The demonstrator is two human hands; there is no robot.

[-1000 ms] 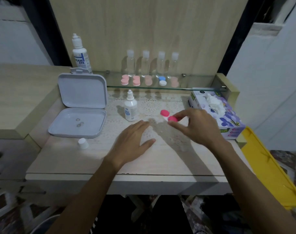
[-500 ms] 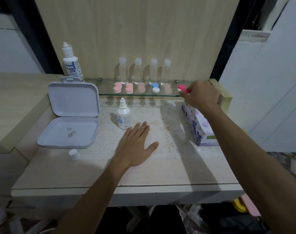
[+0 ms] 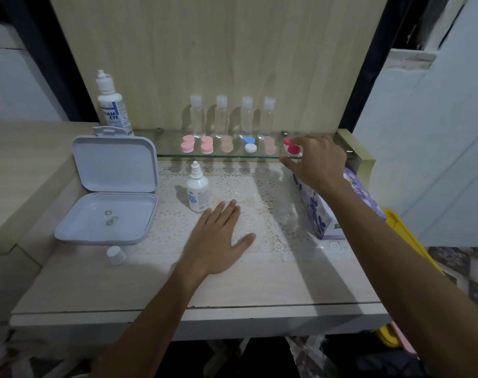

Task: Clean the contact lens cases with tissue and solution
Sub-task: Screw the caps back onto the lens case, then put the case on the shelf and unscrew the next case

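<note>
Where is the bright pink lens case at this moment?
The bright pink lens case is on the right end of the glass shelf, at the fingers of the right hand, right of the pale pink case.

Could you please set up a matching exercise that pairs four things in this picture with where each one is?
Things:
1. hot pink lens case
2. small dropper bottle
3. loose white cap
4. tissue box

Places:
A. on the table in front of the open white case
B. under the right forearm
C. on the glass shelf, at the right hand
D. just beyond the left hand on the lace mat

Pairs: 1-C, 2-D, 3-A, 4-B
</note>
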